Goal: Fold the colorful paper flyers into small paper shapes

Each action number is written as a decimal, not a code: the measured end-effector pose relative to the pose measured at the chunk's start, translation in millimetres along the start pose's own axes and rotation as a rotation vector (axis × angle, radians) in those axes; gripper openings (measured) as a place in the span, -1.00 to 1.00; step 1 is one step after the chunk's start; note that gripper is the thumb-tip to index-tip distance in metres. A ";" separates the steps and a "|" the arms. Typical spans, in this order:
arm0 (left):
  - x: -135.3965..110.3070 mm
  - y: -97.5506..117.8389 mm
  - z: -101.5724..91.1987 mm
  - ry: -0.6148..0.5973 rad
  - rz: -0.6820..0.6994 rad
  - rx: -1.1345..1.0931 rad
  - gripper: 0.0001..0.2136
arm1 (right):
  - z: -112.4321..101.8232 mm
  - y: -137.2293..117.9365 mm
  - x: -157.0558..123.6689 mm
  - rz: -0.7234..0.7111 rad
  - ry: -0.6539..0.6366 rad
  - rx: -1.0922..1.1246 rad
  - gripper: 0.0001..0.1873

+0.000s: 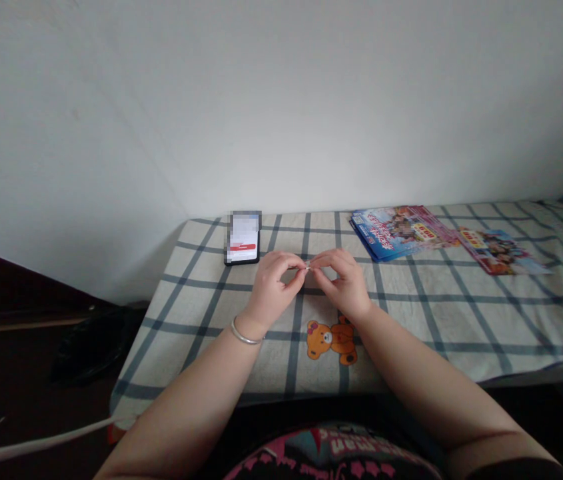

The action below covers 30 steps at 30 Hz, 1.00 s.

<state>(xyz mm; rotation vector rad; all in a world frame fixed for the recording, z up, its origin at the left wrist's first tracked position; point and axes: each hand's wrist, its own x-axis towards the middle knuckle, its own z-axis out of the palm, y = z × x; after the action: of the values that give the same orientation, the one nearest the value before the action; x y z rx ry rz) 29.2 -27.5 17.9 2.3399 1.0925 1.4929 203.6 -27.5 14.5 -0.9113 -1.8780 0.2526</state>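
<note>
My left hand [275, 281] and my right hand [343, 280] meet above the checked cloth, thumb and fingertips pinched on each side. Between the two pinches shows a tiny pale thing [308, 268], too small to name. The left wrist wears a silver bangle [246, 333]. Just below the hands, an orange teddy bear picture [332, 340] lies flat on the cloth, its right side partly covered by my right wrist. A phone [244, 239] with a lit screen lies beyond my left hand, a little to its left.
The table wears a white cloth with blue-grey checks [186, 287] and stands against a pale wall [281, 107]. Colourful printed leaflets [396, 230] are stacked at the back right, with another leaflet [504, 252] beside them. A black bag [94, 347] is on the left, below the table.
</note>
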 end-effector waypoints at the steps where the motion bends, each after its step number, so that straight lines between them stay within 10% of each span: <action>1: 0.0 0.3 0.6 0.017 0.004 -0.023 -0.95 | 1.0 -0.1 0.1 -0.016 0.023 0.021 -0.92; 30: 1.1 0.0 -2.0 0.025 0.100 0.027 -0.92 | 5.4 -1.6 0.2 -0.086 0.037 0.032 -0.92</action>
<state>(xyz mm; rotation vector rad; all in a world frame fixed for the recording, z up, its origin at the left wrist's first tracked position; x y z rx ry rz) 27.8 -27.3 19.7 2.4340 1.0220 1.5550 198.2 -27.4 12.8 -0.8066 -1.8688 0.2113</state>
